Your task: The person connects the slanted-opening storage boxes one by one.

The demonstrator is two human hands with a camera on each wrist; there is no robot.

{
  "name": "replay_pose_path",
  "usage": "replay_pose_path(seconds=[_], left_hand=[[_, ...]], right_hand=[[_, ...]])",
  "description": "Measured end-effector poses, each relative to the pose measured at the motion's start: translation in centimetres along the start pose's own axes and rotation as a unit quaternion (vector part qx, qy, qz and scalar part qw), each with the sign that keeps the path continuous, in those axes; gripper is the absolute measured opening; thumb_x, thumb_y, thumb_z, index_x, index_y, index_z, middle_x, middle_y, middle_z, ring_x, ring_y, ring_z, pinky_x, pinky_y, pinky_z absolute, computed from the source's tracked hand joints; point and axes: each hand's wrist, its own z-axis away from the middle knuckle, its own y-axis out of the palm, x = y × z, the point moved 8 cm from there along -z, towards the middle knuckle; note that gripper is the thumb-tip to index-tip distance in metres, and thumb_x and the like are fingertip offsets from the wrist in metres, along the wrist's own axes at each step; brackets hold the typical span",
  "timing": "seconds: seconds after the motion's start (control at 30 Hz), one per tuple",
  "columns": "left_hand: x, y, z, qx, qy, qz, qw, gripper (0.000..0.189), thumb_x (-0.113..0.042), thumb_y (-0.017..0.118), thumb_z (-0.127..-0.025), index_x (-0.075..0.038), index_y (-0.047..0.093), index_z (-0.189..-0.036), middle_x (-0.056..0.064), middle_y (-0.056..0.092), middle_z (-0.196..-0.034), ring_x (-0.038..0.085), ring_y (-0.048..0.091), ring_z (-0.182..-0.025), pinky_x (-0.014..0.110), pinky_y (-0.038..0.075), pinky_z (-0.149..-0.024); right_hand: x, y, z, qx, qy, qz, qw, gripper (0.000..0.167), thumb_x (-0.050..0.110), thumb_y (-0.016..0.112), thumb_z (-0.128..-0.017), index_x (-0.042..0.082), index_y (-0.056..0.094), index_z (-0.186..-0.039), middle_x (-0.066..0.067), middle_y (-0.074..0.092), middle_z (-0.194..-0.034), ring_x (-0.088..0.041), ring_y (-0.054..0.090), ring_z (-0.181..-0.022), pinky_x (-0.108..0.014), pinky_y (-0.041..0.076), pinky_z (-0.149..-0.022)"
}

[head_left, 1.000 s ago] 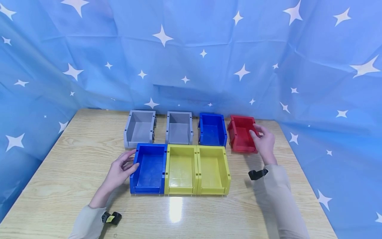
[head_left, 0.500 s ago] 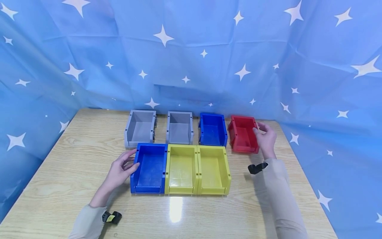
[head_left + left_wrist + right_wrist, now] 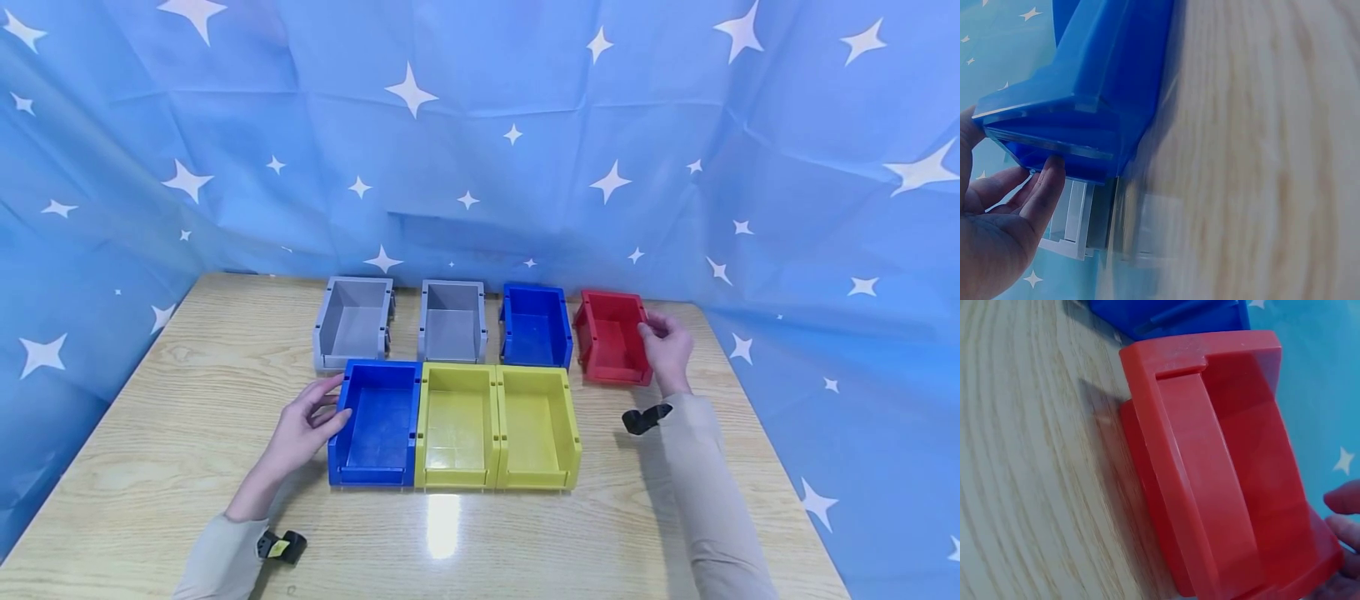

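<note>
In the head view, a blue bin [image 3: 378, 425] stands at the left end of the front row, beside two yellow bins [image 3: 459, 425]. My left hand [image 3: 300, 423] holds its left wall, thumb at the rim. In the left wrist view the fingers [image 3: 1044, 194] of that hand bend up under the bin's side flange. At the back right is a red bin [image 3: 615, 337], slightly turned. Beside its right wall is my right hand [image 3: 667, 346], fingers relaxed. The thumb [image 3: 1344, 497] stands off the bin in the right wrist view; whether the other fingers touch the wall is hard to tell.
Behind the front row stand two grey bins [image 3: 352, 321] and a second blue bin [image 3: 535, 325], with small gaps between them. The wooden table [image 3: 165, 417] meets a blue star-patterned curtain [image 3: 480, 150] at the back.
My right thumb has come out of the red bin, and the right hand has shifted slightly right. The red bin has barely moved. My left hand stays on the front blue bin.
</note>
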Motion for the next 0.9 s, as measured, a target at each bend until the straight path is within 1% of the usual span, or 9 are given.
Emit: replay_pose_path(seconds=[0.17, 0.27, 0.4, 0.5, 0.63, 0.73, 0.8, 0.9], left_hand=[[-0.1, 0.0, 0.0, 0.001, -0.002, -0.003, 1.0, 0.047, 0.005, 0.062, -0.086, 0.01, 0.047, -0.13, 0.026, 0.049, -0.127, 0.042, 0.057, -0.103, 0.046, 0.049, -0.084], [-0.1, 0.0, 0.0, 0.002, 0.0, -0.008, 1.0, 0.048, 0.006, 0.062, -0.086, 0.011, 0.045, -0.131, 0.027, 0.048, -0.127, 0.043, 0.056, -0.103, 0.046, 0.05, -0.084], [0.0, 0.0, 0.0, 0.002, -0.001, -0.006, 1.0, 0.048, 0.006, 0.062, -0.086, 0.01, 0.046, -0.131, 0.027, 0.048, -0.127, 0.043, 0.056, -0.104, 0.045, 0.05, -0.084], [0.1, 0.0, 0.0, 0.001, -0.005, -0.002, 1.0, 0.047, 0.006, 0.062, -0.086, 0.01, 0.046, -0.131, 0.026, 0.048, -0.127, 0.043, 0.057, -0.104, 0.045, 0.049, -0.084], [0.2, 0.0, 0.0, -0.001, -0.002, 0.0, 1.0, 0.048, 0.007, 0.062, -0.085, 0.011, 0.046, -0.13, 0.027, 0.048, -0.127, 0.043, 0.056, -0.103, 0.046, 0.049, -0.084], [0.2, 0.0, 0.0, -0.002, -0.002, -0.002, 1.0, 0.048, 0.007, 0.062, -0.085, 0.01, 0.046, -0.13, 0.027, 0.048, -0.127, 0.043, 0.056, -0.103, 0.047, 0.049, -0.084], [0.3, 0.0, 0.0, -0.001, -0.005, -0.005, 1.0, 0.048, 0.007, 0.062, -0.086, 0.01, 0.046, -0.131, 0.026, 0.048, -0.127, 0.042, 0.056, -0.104, 0.046, 0.05, -0.084], [0.2, 0.0, 0.0, 0.002, -0.009, -0.011, 0.9999, 0.047, 0.005, 0.062, -0.087, 0.009, 0.046, -0.131, 0.026, 0.048, -0.127, 0.041, 0.056, -0.104, 0.045, 0.05, -0.084]], right_hand=[[-0.5, 0.0, 0.0, -0.002, 0.016, -0.008, 0.9998, 0.032, 0.013, 0.057, -0.093, 0.002, 0.061, -0.122, -0.017, 0.061, -0.114, -0.004, 0.051, -0.086, -0.016, 0.046, -0.078], [-0.8, 0.0, -0.2, -0.006, 0.031, -0.017, 0.9994, 0.03, 0.01, 0.057, -0.092, 0.002, 0.062, -0.12, -0.017, 0.062, -0.111, 0.002, 0.05, -0.08, -0.013, 0.045, -0.074], [-1.3, 0.1, -0.3, 0.001, 0.063, -0.028, 0.9977, 0.03, 0.012, 0.057, -0.092, 0.002, 0.063, -0.12, -0.006, 0.063, -0.1, 0.003, 0.05, -0.077, -0.013, 0.044, -0.072], [-1.5, 0.0, -0.5, 0.003, 0.072, -0.034, 0.9968, 0.03, 0.013, 0.058, -0.091, 0.002, 0.063, -0.119, 0.002, 0.063, -0.091, 0.003, 0.049, -0.075, -0.012, 0.043, -0.07], [-1.7, 0.0, -0.6, 0.006, 0.085, -0.043, 0.9954, 0.031, 0.013, 0.06, -0.091, 0.002, 0.064, -0.12, 0.005, 0.063, -0.089, 0.003, 0.049, -0.075, -0.012, 0.043, -0.07], [-1.9, -0.1, -0.6, 0.007, 0.1, -0.056, 0.9933, 0.033, 0.012, 0.06, -0.091, 0.003, 0.062, -0.122, 0.009, 0.059, -0.086, 0.003, 0.05, -0.075, -0.012, 0.044, -0.071], [-2.0, -0.1, -0.5, 0.005, 0.105, -0.068, 0.9922, 0.033, 0.011, 0.06, -0.09, 0.003, 0.062, -0.123, 0.014, 0.057, -0.081, 0.003, 0.051, -0.075, -0.012, 0.045, -0.072], [-1.9, -0.4, -0.3, -0.003, 0.101, -0.082, 0.9914, 0.034, 0.007, 0.061, -0.089, 0.001, 0.062, -0.122, 0.019, 0.053, -0.075, 0.004, 0.052, -0.074, -0.01, 0.045, -0.07]])
